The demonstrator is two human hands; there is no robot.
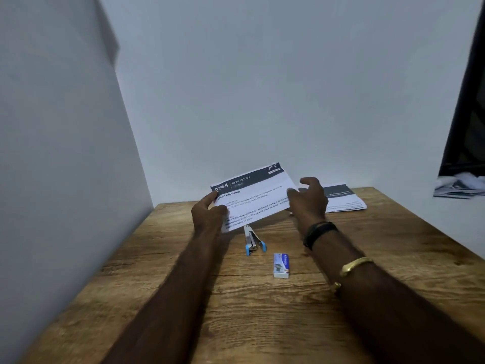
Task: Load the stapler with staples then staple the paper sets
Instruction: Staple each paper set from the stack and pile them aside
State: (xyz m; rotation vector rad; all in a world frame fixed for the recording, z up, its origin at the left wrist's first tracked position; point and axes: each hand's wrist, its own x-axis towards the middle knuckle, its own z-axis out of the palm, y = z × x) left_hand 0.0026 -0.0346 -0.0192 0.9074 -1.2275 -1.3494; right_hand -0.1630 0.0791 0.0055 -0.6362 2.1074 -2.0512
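Wood-grain desk (236,311) set into a corner: its far edge meets a plain pale wall (262,88), its left edge a second pale wall (52,153). At the right margin, a dark panel (469,114) stands above a blurred white-and-dark item (459,185); neither is identifiable.

right hand (308,198): black band (319,233) on wrist | gold bangle (355,265) at 4 o'clock from the band | both forearms bare

A small office-like study corner: a wood-grain bench (262,324) against bare pale walls (262,88); on the bench lie printed paper sets (346,199), a stapler (253,240), a staple box (281,265).
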